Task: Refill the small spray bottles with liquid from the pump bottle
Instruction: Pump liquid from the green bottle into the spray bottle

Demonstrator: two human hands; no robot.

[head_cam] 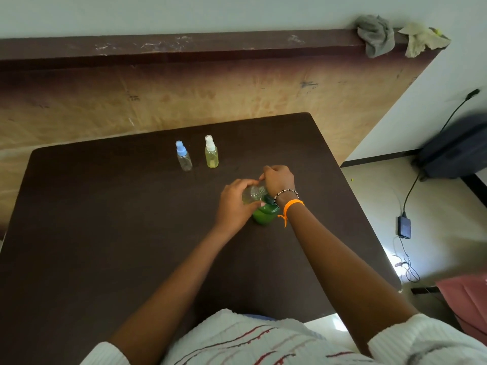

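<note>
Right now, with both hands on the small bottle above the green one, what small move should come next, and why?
Probably finish turning the cap with the right hand while the left hand steadies the small clear bottle. That bottle is tilted over the green pump bottle, and the right hand covers its top, so whether the cap is going on or coming off cannot be told.

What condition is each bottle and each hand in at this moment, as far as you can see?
Small clear spray bottle with blue cap: upright, capped, looks empty.
Small spray bottle with white cap: upright, capped, holds yellowish liquid.
Small clear bottle in the hands: tilted, partly filled.
Green pump bottle: upright on dark table.
Left hand: gripping the clear bottle's body.
Right hand: closed over its top.
</note>
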